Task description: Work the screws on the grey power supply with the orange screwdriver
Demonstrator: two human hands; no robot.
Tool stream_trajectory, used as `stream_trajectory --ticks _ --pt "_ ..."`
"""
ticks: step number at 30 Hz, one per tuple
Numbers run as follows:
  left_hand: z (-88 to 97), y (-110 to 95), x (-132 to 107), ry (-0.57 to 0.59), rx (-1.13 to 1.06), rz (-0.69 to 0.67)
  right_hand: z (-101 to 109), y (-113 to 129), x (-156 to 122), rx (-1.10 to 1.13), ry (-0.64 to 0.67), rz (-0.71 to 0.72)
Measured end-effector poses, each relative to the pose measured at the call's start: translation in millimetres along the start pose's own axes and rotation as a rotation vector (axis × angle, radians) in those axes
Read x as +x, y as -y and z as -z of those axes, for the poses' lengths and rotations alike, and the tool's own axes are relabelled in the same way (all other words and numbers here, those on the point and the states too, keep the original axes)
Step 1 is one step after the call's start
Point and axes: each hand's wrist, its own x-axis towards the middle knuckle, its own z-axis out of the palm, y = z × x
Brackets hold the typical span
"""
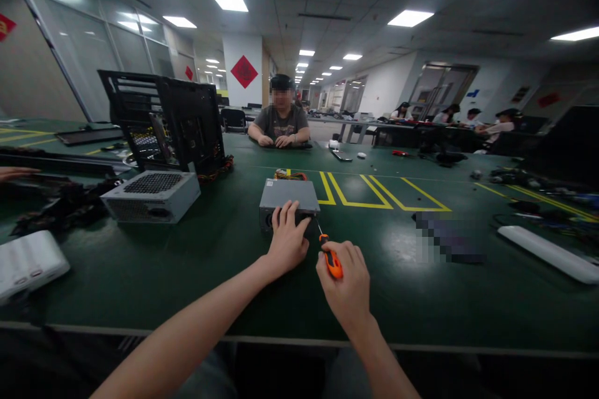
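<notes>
A grey computer power supply [289,192] lies in the middle of the green table, its bundle of colored cables [292,175] behind it. My left hand [286,243] holds it at the near edge, fingertips spread on the top and thumb by the front face, partly hiding that face. In my right hand [349,274], an orange and black screwdriver [334,264] is gripped by its handle. The thin shaft points away toward the power supply's near right corner. Whether its tip touches a screw is too small to tell.
Left stand another power supply [152,194], an open black computer case [187,118] and a white power strip [30,265]. Right lie a dark pixelated object [449,240], a long white bar [547,252] and tangled cables. Across the table sits a person [281,115]; another hand [17,173] shows far left.
</notes>
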Motion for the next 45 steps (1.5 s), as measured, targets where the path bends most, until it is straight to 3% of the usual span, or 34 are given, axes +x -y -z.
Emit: stream_trajectory --ticks 5,12,20,31,38,45 --pt "-0.9 -0.8 -3.1 -0.018 0.009 0.005 -6.8 2.9 -10.1 0.036 0.007 -0.031" --pt "-1.4 4.9 -4.8 -0.026 -0.005 -0.044 -5.1 -0.5 -15.4 0.096 0.039 -0.178" --pt "-4.9 7.6 -2.8 -0.041 0.01 -0.056 -1.7 1.4 -13.8 0.098 0.038 -0.104" --pt "-2.4 6.5 -1.2 -0.012 0.008 -0.041 -3.1 -0.5 -15.1 0.122 0.029 -0.188" --pt "-2.0 7.0 -1.9 -0.022 -0.014 -0.038 -4.1 -1.1 -15.1 0.076 0.039 -0.082" --pt "0.4 8.0 -2.9 -0.012 -0.041 -0.029 -4.8 -1.3 -15.1 0.084 0.067 -0.103"
